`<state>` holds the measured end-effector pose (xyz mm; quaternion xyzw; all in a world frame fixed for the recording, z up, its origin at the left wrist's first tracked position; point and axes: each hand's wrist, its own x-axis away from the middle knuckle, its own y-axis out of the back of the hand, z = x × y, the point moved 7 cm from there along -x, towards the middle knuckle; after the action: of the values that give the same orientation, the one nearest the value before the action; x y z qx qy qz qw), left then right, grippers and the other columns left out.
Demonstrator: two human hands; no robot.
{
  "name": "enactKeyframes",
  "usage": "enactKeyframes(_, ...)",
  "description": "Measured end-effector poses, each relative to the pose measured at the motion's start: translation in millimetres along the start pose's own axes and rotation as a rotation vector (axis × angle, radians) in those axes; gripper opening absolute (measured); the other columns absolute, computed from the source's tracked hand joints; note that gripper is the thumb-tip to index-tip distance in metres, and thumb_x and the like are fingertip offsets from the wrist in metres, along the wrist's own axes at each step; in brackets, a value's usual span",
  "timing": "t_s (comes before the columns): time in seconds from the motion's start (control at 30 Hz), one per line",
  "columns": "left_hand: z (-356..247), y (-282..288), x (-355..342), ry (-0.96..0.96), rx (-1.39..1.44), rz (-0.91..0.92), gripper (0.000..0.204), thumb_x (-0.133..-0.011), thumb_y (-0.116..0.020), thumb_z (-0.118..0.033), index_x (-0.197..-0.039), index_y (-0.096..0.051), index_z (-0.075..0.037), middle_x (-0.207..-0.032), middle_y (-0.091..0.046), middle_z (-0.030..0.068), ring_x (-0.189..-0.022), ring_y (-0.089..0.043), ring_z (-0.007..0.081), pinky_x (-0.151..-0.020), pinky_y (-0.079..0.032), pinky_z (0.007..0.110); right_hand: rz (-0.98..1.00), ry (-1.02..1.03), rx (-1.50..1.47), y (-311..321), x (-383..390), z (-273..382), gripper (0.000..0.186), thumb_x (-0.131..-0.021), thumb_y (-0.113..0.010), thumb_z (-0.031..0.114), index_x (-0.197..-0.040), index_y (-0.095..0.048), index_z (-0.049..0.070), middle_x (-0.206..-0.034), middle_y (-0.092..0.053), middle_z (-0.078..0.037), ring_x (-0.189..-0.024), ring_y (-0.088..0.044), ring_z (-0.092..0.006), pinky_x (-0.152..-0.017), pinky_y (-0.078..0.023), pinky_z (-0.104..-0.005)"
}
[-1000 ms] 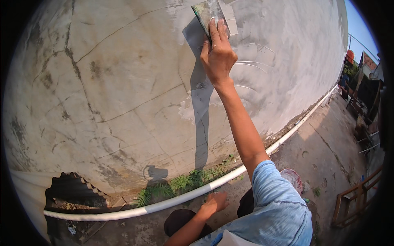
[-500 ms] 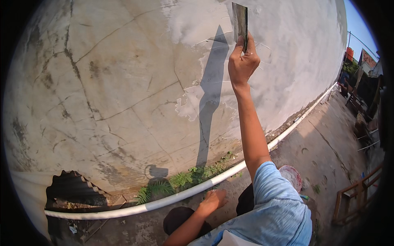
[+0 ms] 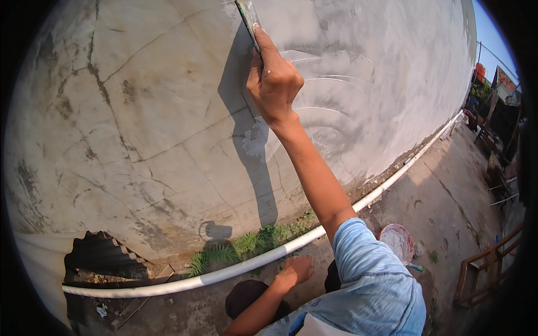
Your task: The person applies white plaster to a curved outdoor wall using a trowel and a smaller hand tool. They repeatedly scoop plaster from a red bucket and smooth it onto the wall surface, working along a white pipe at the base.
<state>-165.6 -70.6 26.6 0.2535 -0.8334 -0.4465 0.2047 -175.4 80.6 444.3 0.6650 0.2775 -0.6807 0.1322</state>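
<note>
My right hand (image 3: 276, 84) is raised to the wall, closed round a putty knife (image 3: 250, 25) with a wide, flat blade. The blade stands tilted near the top edge, by the boundary between bare wall and pale filler (image 3: 358, 67). Whether its edge presses on the wall is hard to tell. Thin curved ridges mark the filler right of the hand, and a small ragged patch of it (image 3: 256, 140) lies below, beside the arm's shadow. Low down by my knee, my left hand (image 3: 294, 271) hangs with its fingers loosely curled; no object shows in it.
A white pipe (image 3: 269, 256) runs along the wall's foot, with ferns (image 3: 221, 255) behind it. Beside my right sleeve stands a round tub (image 3: 397, 242) with pale material inside. A brown frame (image 3: 487, 269) is at the right, corrugated sheeting (image 3: 106, 246) at the lower left.
My right hand has swept left and slightly down with the putty knife, tilting it leftward. Filler under its path looks smoother, with new curved ridges. My left hand stays by my knee.
</note>
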Motion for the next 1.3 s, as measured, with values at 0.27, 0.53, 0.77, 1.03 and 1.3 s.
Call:
enactKeyframes(0.27, 6.5, -1.5, 9.0, 0.02, 0.04, -0.104, 0.043, -0.089, -0.062, -0.036, -0.111, -0.055, 0.0, -0.095, -0.066, 0.0253, -0.097, -0.063, 0.0433, -0.085, -0.047, 0.052, 0.353, 0.505, -0.228, 18.7, 65.8, 39.2, 0.038, -0.086, -0.06, 0.001, -0.12, -0.068, 0.017, -0.118, -0.069, -0.008, -0.103, -0.069, -0.02, -0.083, -0.056, -0.0302)
enactKeyframes(0.53, 0.4, -0.2, -2.6, 0.02, -0.003, 0.036, 0.044, -0.089, -0.062, -0.039, -0.112, -0.055, -0.001, -0.093, -0.067, 0.0251, -0.094, -0.064, 0.0446, -0.082, -0.049, 0.052, -0.219, -0.388, 0.102, 60.1, -56.1, -132.4, 0.026, -0.092, -0.055, 0.01, -0.114, -0.066, 0.002, -0.056, -0.06, -0.007, -0.048, -0.056, -0.0177, -0.05, -0.044, -0.0317)
enactKeyframes(0.77, -6.3, 4.7, -2.5, 0.0, 0.01, 0.025, 0.043, -0.089, -0.063, -0.038, -0.11, -0.056, -0.001, -0.091, -0.067, 0.0245, -0.091, -0.065, 0.0433, -0.079, -0.05, 0.052, -0.109, -0.106, 0.25, 1.8, -60.4, -53.5, 0.029, -0.085, -0.057, 0.005, -0.112, -0.064, 0.0, -0.058, -0.06, -0.014, -0.046, -0.061, -0.0245, -0.043, -0.046, -0.0365)
enactKeyframes(1.03, 0.1, 3.3, 3.3, 0.021, 0.041, -0.006, 0.044, -0.09, -0.062, -0.038, -0.114, -0.055, -0.002, -0.095, -0.066, 0.0242, -0.097, -0.063, 0.0422, -0.083, -0.047, 0.053, 0.161, 0.549, -0.059, -22.1, 27.8, 59.0, 0.037, -0.088, -0.054, 0.009, -0.123, -0.065, 0.016, -0.122, -0.066, -0.012, -0.104, -0.069, -0.0254, -0.08, -0.053, -0.0323)
enactKeyframes(1.3, 4.1, -5.5, 1.7, 0.031, 0.039, -0.02, 0.044, -0.088, -0.064, -0.036, -0.114, -0.054, -0.002, -0.098, -0.065, 0.0252, -0.099, -0.062, 0.0425, -0.086, -0.046, 0.052, -0.062, -0.062, -0.112, 66.2, -26.3, -62.8, 0.027, -0.095, -0.055, 0.003, -0.12, -0.064, 0.005, -0.06, -0.059, -0.005, -0.047, -0.046, -0.0114, -0.046, -0.038, -0.0291)
